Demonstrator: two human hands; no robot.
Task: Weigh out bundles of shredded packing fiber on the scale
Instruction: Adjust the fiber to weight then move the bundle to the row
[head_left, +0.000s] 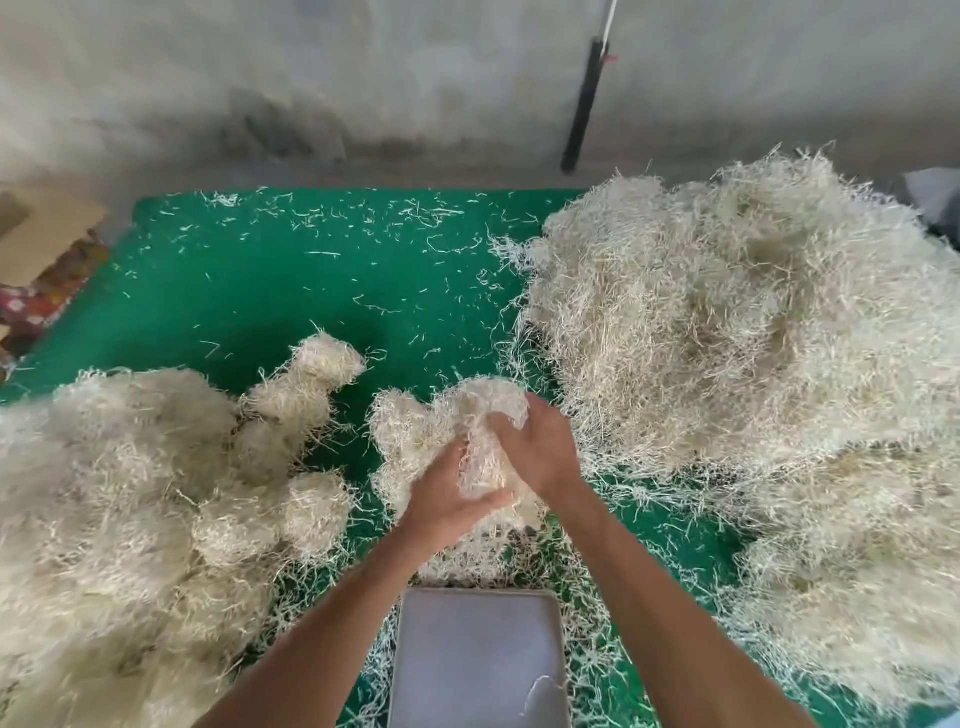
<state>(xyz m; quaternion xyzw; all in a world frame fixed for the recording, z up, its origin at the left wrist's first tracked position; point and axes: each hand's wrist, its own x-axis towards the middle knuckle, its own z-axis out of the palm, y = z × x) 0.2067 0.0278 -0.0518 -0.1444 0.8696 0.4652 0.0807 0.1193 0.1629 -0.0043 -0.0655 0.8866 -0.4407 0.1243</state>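
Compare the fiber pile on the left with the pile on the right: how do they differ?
The left pile is made of separate rounded clumps; the right pile is one loose, continuous heap. The right pile is larger and reaches farther back on the green mat. Both are the same pale shredded fiber, and neither touches the hands.

The fiber (727, 322) looks like dry, pale, wiry shreds, rough and matt. The mat (291, 291) is green with a fine, felt-like nap. The scale (478, 654) pan is smooth, dull grey.

no text I can read anywhere, no label on my scale (478, 654), no numbers, no brand, no signs
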